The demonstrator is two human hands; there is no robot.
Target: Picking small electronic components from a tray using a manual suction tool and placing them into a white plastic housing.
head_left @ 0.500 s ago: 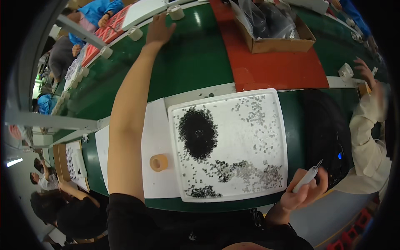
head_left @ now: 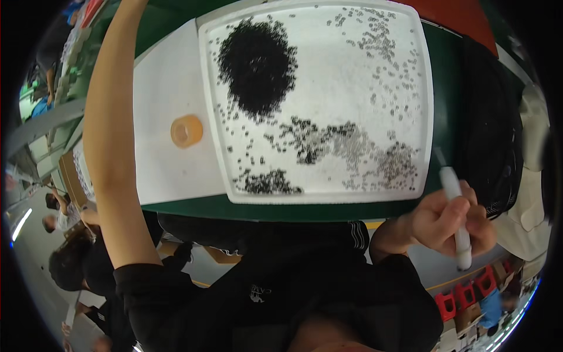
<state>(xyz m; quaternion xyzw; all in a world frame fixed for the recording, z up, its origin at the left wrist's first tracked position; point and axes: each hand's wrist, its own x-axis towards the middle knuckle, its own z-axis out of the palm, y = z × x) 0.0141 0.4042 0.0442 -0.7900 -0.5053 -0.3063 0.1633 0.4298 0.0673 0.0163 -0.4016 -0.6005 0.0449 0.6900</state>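
Observation:
My right hand (head_left: 434, 220) is closed around a white pen-shaped tool (head_left: 450, 183) with a thin, blurred tip, held just off the tray's lower right corner. My left forearm (head_left: 111, 135) stretches up the left side and leaves the picture at the top, so that hand is out of sight. Between the arms lies a shallow white tray (head_left: 319, 198). Tiny black ring-like parts (head_left: 258, 67) make a dense pile at its upper left. Clear or grey ones (head_left: 396, 161) are scattered along the right side, and both kinds mingle near the lower edge.
A tan tape roll (head_left: 187, 131) sits on white sheets (head_left: 164, 170) left of the tray. To the right is a black bag-like item (head_left: 489, 129), with a person's pale sleeve (head_left: 531, 205) beyond. A red board (head_left: 463, 17) shows at the upper right, and red stools (head_left: 466, 293) stand lower right.
The view has tipped down and closer, so the tray appears higher and larger. My left hand has gone out of the top edge. The tool in my right hand now points up and slightly left.

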